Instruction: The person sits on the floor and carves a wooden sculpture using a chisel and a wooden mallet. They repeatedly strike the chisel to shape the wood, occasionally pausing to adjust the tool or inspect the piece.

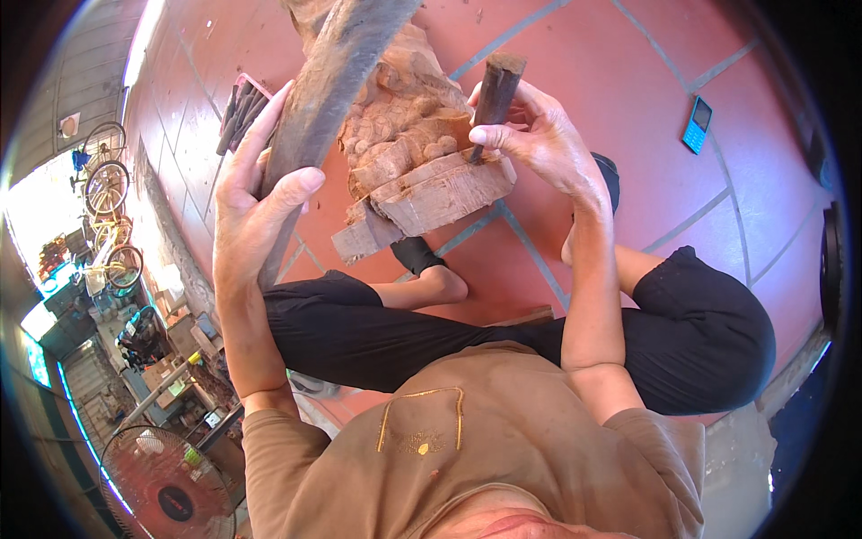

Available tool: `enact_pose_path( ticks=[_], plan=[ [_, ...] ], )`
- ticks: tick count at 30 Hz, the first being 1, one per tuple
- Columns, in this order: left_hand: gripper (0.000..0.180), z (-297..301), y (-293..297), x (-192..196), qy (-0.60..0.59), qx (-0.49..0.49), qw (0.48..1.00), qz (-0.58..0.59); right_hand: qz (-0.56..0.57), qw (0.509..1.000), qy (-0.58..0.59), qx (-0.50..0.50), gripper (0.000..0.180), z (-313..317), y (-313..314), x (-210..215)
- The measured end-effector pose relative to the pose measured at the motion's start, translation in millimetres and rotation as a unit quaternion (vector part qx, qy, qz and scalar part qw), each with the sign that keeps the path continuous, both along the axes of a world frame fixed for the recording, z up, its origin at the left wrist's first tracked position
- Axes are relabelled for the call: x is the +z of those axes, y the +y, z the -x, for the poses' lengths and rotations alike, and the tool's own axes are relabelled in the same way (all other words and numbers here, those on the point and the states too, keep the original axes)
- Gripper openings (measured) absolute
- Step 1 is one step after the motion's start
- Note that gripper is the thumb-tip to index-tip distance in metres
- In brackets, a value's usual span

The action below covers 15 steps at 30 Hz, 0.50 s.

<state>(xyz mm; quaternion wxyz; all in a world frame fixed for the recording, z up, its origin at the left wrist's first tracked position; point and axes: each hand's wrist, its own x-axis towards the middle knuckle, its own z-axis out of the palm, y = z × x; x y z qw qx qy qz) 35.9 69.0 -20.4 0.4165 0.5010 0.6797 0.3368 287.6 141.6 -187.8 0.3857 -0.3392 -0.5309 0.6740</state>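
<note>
Wrapping its fingers round the club (pixel 316 103), seemingly to bear its weight, the left hand (pixel 251 205) is holding it aslant, the carving (pixel 400 135) is lying in the middle, and on the right the right hand (pixel 549 148) is pinching the chisel (pixel 495 95) between half-curled fingers, apparently steadying it by the carving's near end.

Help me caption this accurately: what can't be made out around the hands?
In the head view:
- Curved grey-brown wooden piece: upper end cut off by the top edge.
- Reddish-brown carved wooden block: far end cut off there too; part hidden behind the curved piece.
- Dark rod-shaped tool: partly covered by the bare right hand; tip contact unclear from above.
</note>
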Motion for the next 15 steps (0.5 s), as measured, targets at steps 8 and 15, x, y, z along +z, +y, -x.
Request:
enact_pose_path(
  ticks=[8, 15],
  plan=[
    [0.078, -4, -3, 2, 0.014, -0.032, 0.999, -0.003, -0.019, 1.0, -0.012, -0.008, 0.035, 0, -3, -3],
    [0.075, -14, -3, -2, 0.056, -0.09, 0.993, -0.05, -0.065, 0.993, -0.097, -0.028, 0.046, 9, -10, 13]
  ],
)
